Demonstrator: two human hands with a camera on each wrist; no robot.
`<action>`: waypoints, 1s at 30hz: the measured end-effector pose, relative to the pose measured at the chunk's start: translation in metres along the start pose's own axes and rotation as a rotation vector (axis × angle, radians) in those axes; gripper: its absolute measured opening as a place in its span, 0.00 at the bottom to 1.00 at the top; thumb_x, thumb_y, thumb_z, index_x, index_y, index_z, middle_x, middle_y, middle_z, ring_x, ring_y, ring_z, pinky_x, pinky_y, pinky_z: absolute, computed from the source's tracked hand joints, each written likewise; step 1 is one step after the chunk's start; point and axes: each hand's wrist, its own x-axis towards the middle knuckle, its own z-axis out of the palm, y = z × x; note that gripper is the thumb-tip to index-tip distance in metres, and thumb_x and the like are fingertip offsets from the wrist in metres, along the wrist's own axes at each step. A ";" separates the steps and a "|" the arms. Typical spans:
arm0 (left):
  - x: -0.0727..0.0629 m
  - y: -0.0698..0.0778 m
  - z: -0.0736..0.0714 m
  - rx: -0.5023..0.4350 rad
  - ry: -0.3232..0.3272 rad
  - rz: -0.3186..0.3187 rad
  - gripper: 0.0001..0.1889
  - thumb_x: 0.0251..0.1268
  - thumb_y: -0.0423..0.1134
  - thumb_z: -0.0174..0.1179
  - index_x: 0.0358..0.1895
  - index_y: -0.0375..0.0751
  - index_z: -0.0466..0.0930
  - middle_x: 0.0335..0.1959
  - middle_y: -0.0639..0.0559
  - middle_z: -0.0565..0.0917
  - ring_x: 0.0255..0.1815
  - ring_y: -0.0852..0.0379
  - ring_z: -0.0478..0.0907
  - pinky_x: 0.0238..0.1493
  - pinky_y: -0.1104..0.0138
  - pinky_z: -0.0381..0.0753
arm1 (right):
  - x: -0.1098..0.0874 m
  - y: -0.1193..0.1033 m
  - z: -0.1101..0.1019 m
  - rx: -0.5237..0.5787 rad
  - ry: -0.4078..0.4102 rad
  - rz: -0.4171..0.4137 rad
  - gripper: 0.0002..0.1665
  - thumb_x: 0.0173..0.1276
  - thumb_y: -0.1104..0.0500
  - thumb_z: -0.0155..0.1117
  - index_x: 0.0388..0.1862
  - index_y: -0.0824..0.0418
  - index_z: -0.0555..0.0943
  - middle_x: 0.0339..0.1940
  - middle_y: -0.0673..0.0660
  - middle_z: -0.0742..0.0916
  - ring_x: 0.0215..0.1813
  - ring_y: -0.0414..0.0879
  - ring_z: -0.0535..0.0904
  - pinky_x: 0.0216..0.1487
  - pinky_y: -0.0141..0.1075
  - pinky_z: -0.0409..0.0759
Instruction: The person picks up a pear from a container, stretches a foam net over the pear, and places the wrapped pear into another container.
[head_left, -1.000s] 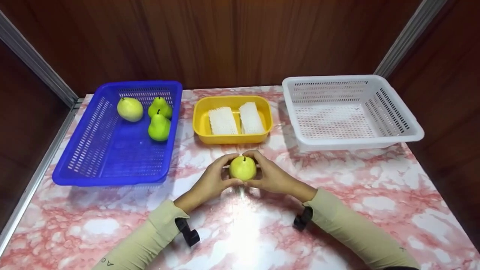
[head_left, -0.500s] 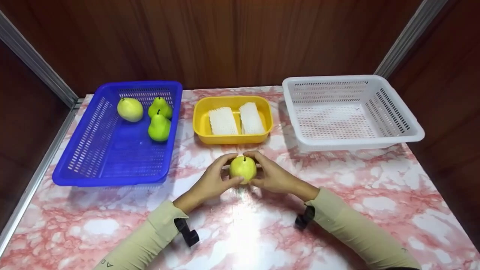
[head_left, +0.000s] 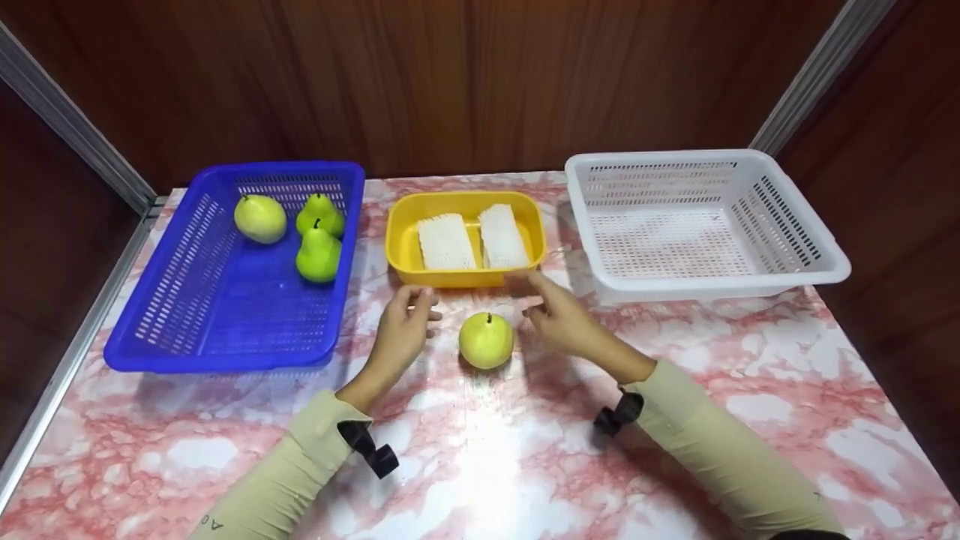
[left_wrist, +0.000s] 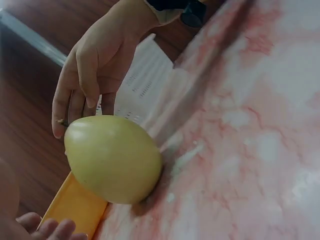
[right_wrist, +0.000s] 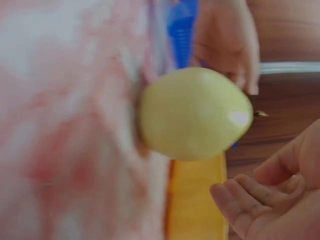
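A yellow-green pear [head_left: 486,341] stands upright on the marbled table, stem up, with neither hand touching it. To its left is my left hand [head_left: 400,328], fingers loosely bent and holding nothing. My right hand [head_left: 564,319] is on the other side, its fingers reaching toward the front of the yellow tub [head_left: 465,279]; nothing is in its grasp. In the tub lie two white foam net sleeves [head_left: 445,241]. Both wrist views show the pear [left_wrist: 112,160] between the hands, with a gap at each side.
At left, a blue basket [head_left: 232,364] holds a pale pear [head_left: 260,219] and two green pears [head_left: 318,256]. A white basket [head_left: 712,283] stands at right. A dark wood-grain panel [head_left: 465,90] rises behind the table.
Both hands have let go of the pear and drawn apart, the left one leftward, the right one rightward and up toward the tub. The pear stays in place on the table.
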 end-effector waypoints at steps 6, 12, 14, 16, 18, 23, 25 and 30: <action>0.010 0.005 -0.003 -0.209 0.047 -0.258 0.23 0.84 0.46 0.45 0.61 0.27 0.74 0.55 0.33 0.81 0.43 0.45 0.85 0.25 0.67 0.86 | 0.017 -0.020 -0.009 0.008 0.053 0.024 0.28 0.63 0.81 0.45 0.64 0.75 0.71 0.56 0.72 0.82 0.59 0.64 0.78 0.58 0.55 0.81; 0.021 0.000 -0.004 -0.294 0.074 -0.331 0.26 0.84 0.49 0.44 0.63 0.27 0.73 0.57 0.34 0.80 0.36 0.52 0.84 0.26 0.68 0.86 | 0.034 -0.035 -0.023 -0.109 0.098 0.053 0.21 0.68 0.77 0.48 0.58 0.74 0.77 0.49 0.69 0.85 0.51 0.59 0.82 0.53 0.48 0.83; 0.023 -0.002 -0.005 -0.307 0.077 -0.339 0.26 0.84 0.50 0.44 0.63 0.27 0.73 0.56 0.35 0.80 0.35 0.54 0.83 0.26 0.68 0.86 | 0.040 -0.038 -0.028 -0.156 0.109 0.061 0.20 0.69 0.76 0.48 0.56 0.73 0.79 0.46 0.68 0.86 0.48 0.58 0.82 0.51 0.46 0.83; 0.025 -0.003 -0.005 -0.320 0.080 -0.346 0.26 0.84 0.50 0.45 0.62 0.27 0.74 0.55 0.36 0.80 0.33 0.55 0.83 0.26 0.68 0.85 | 0.047 -0.041 -0.033 -0.199 0.115 0.067 0.19 0.69 0.75 0.48 0.54 0.73 0.81 0.44 0.67 0.87 0.47 0.57 0.82 0.49 0.44 0.82; 0.026 -0.004 -0.005 -0.327 0.084 -0.351 0.26 0.84 0.50 0.45 0.62 0.27 0.75 0.54 0.36 0.81 0.32 0.56 0.83 0.26 0.68 0.85 | 0.055 -0.042 -0.037 -0.234 0.117 0.085 0.19 0.70 0.74 0.48 0.53 0.72 0.82 0.43 0.66 0.87 0.46 0.56 0.82 0.47 0.42 0.82; 0.030 -0.007 -0.003 -0.333 0.100 -0.354 0.25 0.84 0.49 0.46 0.59 0.26 0.77 0.51 0.37 0.83 0.29 0.58 0.82 0.24 0.69 0.84 | 0.074 -0.039 -0.043 -0.350 0.125 0.151 0.17 0.73 0.68 0.50 0.51 0.69 0.84 0.42 0.64 0.89 0.42 0.52 0.82 0.41 0.40 0.80; 0.031 -0.008 -0.003 -0.339 0.102 -0.351 0.26 0.84 0.49 0.45 0.59 0.26 0.77 0.49 0.37 0.84 0.28 0.58 0.82 0.23 0.70 0.84 | 0.080 -0.037 -0.044 -0.390 0.125 0.167 0.16 0.74 0.66 0.51 0.50 0.69 0.85 0.42 0.63 0.89 0.41 0.51 0.82 0.43 0.40 0.80; 0.035 -0.009 -0.002 -0.361 0.100 -0.352 0.25 0.84 0.48 0.45 0.58 0.26 0.77 0.47 0.38 0.84 0.27 0.58 0.82 0.23 0.70 0.84 | 0.092 -0.031 -0.043 -0.476 0.096 0.183 0.17 0.74 0.62 0.54 0.48 0.71 0.86 0.43 0.64 0.89 0.41 0.53 0.81 0.47 0.45 0.81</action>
